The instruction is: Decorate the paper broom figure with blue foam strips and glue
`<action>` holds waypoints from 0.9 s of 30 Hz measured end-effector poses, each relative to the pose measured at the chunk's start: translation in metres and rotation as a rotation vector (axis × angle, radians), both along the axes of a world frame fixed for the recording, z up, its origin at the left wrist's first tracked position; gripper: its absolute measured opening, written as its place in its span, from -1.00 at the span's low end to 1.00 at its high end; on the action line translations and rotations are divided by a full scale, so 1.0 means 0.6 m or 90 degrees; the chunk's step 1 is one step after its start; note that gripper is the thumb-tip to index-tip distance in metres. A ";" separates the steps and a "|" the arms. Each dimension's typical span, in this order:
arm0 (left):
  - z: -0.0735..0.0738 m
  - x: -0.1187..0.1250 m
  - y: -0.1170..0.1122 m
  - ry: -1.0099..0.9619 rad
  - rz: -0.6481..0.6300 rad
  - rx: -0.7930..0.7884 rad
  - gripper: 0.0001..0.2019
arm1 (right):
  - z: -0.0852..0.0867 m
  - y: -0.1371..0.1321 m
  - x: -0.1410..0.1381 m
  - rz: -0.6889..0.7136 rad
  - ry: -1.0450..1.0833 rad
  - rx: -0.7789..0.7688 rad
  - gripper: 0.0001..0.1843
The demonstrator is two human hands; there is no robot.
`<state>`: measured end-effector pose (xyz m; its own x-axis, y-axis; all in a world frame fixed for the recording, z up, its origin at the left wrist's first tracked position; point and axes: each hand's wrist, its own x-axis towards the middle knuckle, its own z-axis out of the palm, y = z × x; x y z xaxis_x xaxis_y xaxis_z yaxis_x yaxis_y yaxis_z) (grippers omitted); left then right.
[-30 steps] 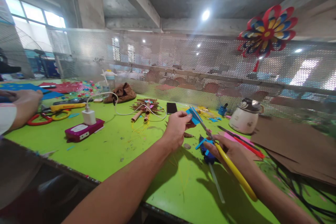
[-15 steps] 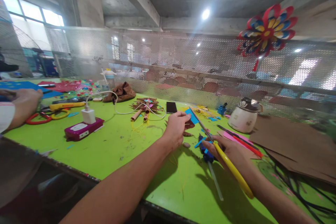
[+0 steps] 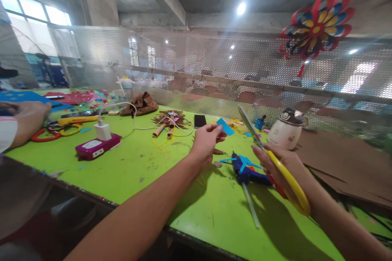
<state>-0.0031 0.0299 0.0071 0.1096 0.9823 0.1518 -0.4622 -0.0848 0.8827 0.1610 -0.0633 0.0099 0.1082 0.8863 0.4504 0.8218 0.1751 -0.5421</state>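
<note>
Between the thumb and fingers of my left hand (image 3: pixel 206 142) is a small piece of blue paper (image 3: pixel 226 127), held above the green table. My right hand (image 3: pixel 280 161) grips a pair of scissors (image 3: pixel 289 181) with yellow handles, the blades pointing up and away, to the right of the paper and apart from it. Below the hands lies a dark blue glue gun (image 3: pixel 244 175) with a clear glue stick (image 3: pixel 251 206) sticking out of its back. Thin blue paper strips (image 3: pixel 243 163) rest on the gun.
Brown cardboard sheets (image 3: pixel 346 163) and a white kettle-shaped flask (image 3: pixel 285 130) stand at the right. Further back are a phone (image 3: pixel 200 121) and a brown paper craft piece (image 3: pixel 170 122). A purple power strip (image 3: pixel 98 147) lies left, near another person's hand (image 3: pixel 29 120).
My right hand has drawn the scissors right, away from the blue paper. More blue strips now show on the glue gun. My left hand has barely moved.
</note>
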 end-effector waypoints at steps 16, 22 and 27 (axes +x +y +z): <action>0.002 -0.001 0.000 -0.054 0.005 0.020 -0.93 | 0.000 -0.015 -0.037 0.077 -0.065 -0.068 -0.56; 0.006 -0.001 -0.004 -0.061 -0.010 0.042 -0.91 | -0.004 -0.011 -0.033 0.083 -0.086 -0.054 -0.56; 0.006 -0.001 -0.002 -0.068 -0.011 0.033 -0.91 | -0.019 -0.001 -0.025 0.061 -0.113 -0.035 -0.52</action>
